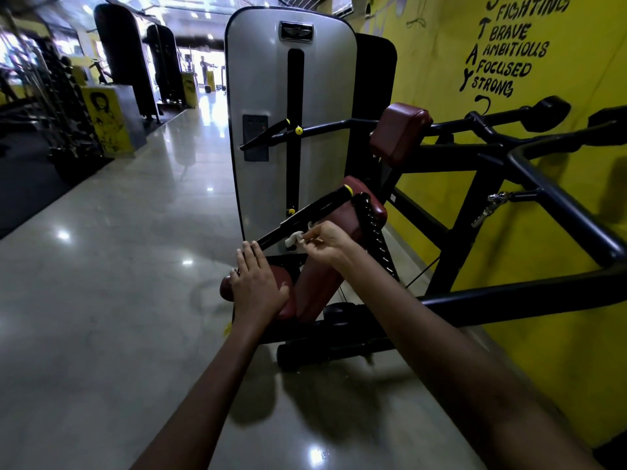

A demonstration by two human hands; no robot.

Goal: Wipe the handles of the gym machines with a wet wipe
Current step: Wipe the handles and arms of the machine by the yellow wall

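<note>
Far left, across the glossy floor point(118, 266): dark weight racks point(64, 106) and a yellow box point(107, 120) beside hanging punch bags point(118, 45). Mid-frame, a grey weight-stack shroud point(288, 113) standing upright on the gym machine. Low before it, left hand point(256, 283) laid flat on the maroon seat pad point(285, 300), fingers point(249, 257) straight and together, holding nothing, tips reaching the lower end of the black handle bar point(305, 217). Just right of that, right hand point(327, 244) with fingers point(314, 236) curled, pinching a crumpled white wet wipe point(293, 239) held against the underside of the same bar, near its lower end. Further right, a ridged black grip point(368, 218), a maroon chest pad point(398, 134), black frame tubes point(543, 198), then the yellow wall point(559, 266) lettered in black.
</note>
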